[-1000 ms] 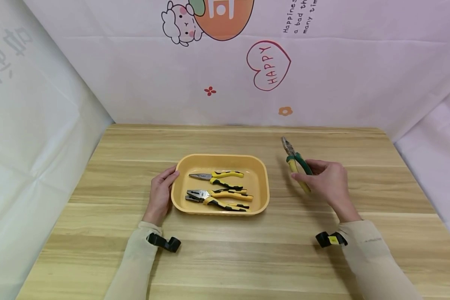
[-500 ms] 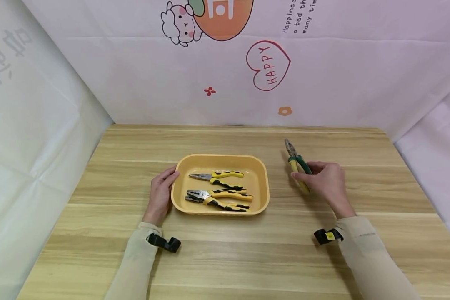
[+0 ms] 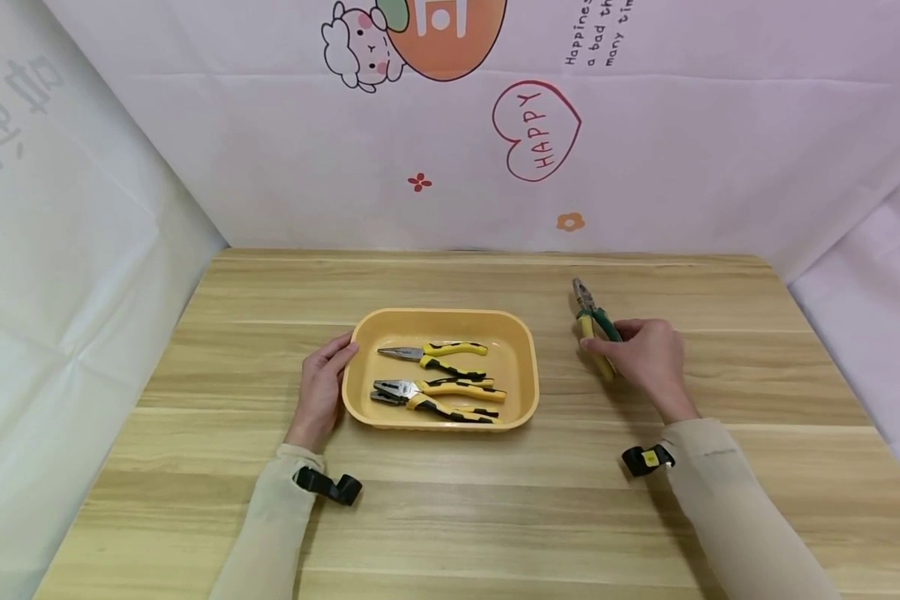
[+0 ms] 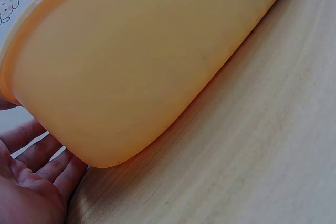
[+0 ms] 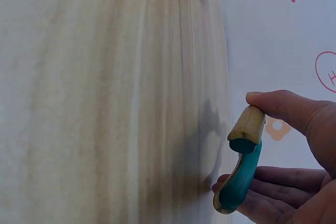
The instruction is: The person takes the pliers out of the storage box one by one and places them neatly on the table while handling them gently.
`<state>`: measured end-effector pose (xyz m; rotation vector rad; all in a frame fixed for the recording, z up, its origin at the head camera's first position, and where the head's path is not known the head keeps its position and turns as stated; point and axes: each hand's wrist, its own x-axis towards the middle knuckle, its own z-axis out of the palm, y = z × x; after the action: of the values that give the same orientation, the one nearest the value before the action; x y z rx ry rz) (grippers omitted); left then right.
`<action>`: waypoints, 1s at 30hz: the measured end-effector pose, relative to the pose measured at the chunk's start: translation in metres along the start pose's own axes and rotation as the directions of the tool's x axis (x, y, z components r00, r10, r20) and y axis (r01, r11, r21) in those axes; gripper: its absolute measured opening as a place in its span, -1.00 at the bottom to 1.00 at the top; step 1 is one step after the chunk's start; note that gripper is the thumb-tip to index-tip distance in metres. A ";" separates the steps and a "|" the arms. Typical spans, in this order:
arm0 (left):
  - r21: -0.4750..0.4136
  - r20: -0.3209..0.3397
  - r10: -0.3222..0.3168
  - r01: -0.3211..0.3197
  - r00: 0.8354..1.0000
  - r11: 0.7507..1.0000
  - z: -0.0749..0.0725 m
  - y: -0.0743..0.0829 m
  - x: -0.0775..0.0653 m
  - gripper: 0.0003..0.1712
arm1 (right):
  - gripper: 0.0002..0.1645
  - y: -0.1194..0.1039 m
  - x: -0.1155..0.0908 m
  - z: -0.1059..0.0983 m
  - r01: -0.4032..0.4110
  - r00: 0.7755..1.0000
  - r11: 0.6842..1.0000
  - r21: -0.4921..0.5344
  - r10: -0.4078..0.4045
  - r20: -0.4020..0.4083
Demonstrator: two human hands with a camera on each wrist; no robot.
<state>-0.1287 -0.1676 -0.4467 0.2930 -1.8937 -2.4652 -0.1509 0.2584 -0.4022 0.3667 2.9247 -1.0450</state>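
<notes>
My left hand (image 3: 321,385) holds the left end of a yellow plastic tray (image 3: 441,315). Its thumb lies on the rim, and in the left wrist view the fingers (image 4: 44,163) are against the outer wall. In the tray lie long-nose pliers (image 3: 405,353) and, nearer me, combination pliers (image 3: 397,388), both with yellow-and-black handles. To the right of the tray, my right hand (image 3: 648,357) pinches worn pliers (image 3: 602,323) by their green and yellow handles, thumb on the yellow one. Their metal head points away from me. The right wrist view shows the handle ends above the table.
The wooden table (image 3: 495,517) ends at a white printed cloth (image 3: 307,183) hanging behind it. Another white cloth (image 3: 67,275) hangs along the left side. Each sleeve carries a black wrist camera mount, such as the right mount (image 3: 647,459).
The right forearm has shifted a little to the left, and the worn pliers' head has moved slightly to the right and nearer me. My left hand and the tray have stayed still.
</notes>
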 end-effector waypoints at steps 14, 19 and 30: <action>0.013 0.013 0.011 -0.011 1.000 1.000 0.000 0.001 0.002 -0.55 | -0.22 0.000 0.006 0.005 0.044 0.996 0.997 -0.067 -0.048 -0.068; 0.012 0.014 0.014 -0.015 1.000 1.000 0.000 0.000 0.002 -0.55 | -0.19 -0.001 0.007 0.007 0.033 0.996 0.997 -0.071 -0.038 -0.079; 0.009 0.014 0.010 -0.010 1.000 1.000 -0.001 0.000 0.000 -0.55 | -0.22 0.000 0.008 0.010 0.020 0.993 0.994 -0.106 -0.032 -0.114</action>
<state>-0.1287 -0.1686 -0.4475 0.2668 -1.9072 -2.4592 -0.1596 0.2537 -0.4102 0.3992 3.0790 -0.8976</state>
